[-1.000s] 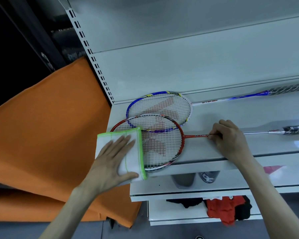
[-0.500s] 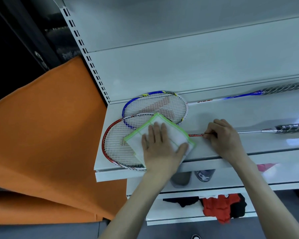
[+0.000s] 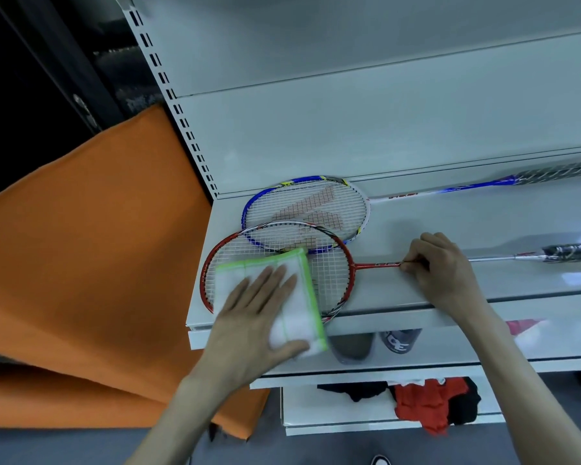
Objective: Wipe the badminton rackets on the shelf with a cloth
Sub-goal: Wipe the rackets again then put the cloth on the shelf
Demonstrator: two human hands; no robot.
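1. on the white shelf (image 3: 416, 297), toward 6 o'clock of the view: red racket (image 3: 344, 260) lying flat, head at 9 o'clock, shaft running to 3 o'clock, near rim of the head overhanging the front edge slightly.
2. behind it, toward 12 o'clock: blue racket (image 3: 249, 209) flat against the back panel, its head partly tucked under the red head where the two overlap; handle off toward 3 o'clock.
3. step in hand, by judgement: wiping the strings of the red racket's head; blue racket seemingly not yet under the cloth.
4. left hand (image 3: 249, 327): fingers straight and spread, pressing flat on the cloth (image 3: 299, 317), grasping nothing.
5. right hand (image 3: 443, 273): fingers curled, pinching the red shaft just past the throat, pinning the racket down.
6. cloth: white, green-edged, folded, covering the 7 o'clock part of the red head and hanging over the shelf lip at 6 o'clock.
7. next move, likely: sliding the cloth toward 3 o'clock across the bare strings, then along frame and shaft; calls for even flat pressure and a steady pinch so the racket stays put and off the edge.
8. look of the rackets: thin red frame, white strings with a faint reddish logo; blue frame with yellow marks, similar strings; no obvious dirt visible.
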